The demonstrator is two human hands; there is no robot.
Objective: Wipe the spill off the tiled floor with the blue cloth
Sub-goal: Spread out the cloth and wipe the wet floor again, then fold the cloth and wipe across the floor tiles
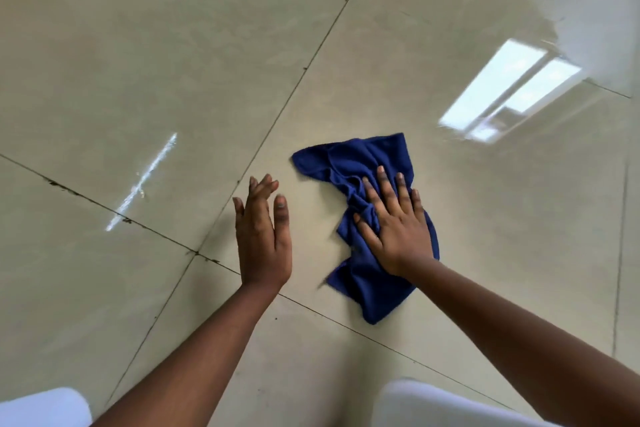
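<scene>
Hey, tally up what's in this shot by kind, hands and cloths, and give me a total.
Hands: 2, the left hand bare beside the cloth, the right hand flat on it
Blue cloth: 1
Total: 3

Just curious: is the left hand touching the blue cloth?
Apart. The head view shows bare tile between the left hand and the blue cloth.

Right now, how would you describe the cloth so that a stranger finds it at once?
Start from the pale tiled floor with its dark grout lines. Near the middle, just right of the diagonal line, lies the cloth, crumpled under the flat right hand. It is the only dark blue thing here; the left hand beside it is bare.
</scene>
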